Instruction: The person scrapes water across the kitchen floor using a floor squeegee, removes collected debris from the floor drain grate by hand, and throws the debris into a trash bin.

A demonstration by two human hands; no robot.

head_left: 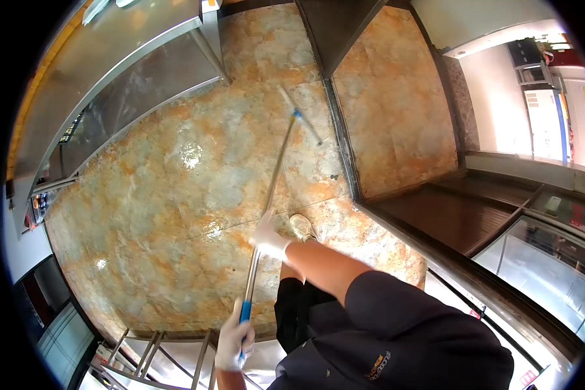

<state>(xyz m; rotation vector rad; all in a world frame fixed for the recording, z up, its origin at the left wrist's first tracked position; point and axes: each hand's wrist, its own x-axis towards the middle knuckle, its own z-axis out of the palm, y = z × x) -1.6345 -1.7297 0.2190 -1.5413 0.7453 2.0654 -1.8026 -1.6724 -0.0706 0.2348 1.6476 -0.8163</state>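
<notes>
A long-handled floor squeegee slants across the view, its narrow head against the wet tiled floor near a dark floor strip. My left hand, in a white glove, is wrapped round the blue grip at the handle's top end. Farther down the metal pole, my right hand is closed round it, also gloved and slightly blurred. The squeegee head is a little smeared by motion. My shoe shows just beyond my right hand.
A stainless steel counter curves along the upper left. On the right, a dark door frame and glass-fronted cabinet stand close by. Metal rack bars are at the lower left. Wet patches shine on the floor.
</notes>
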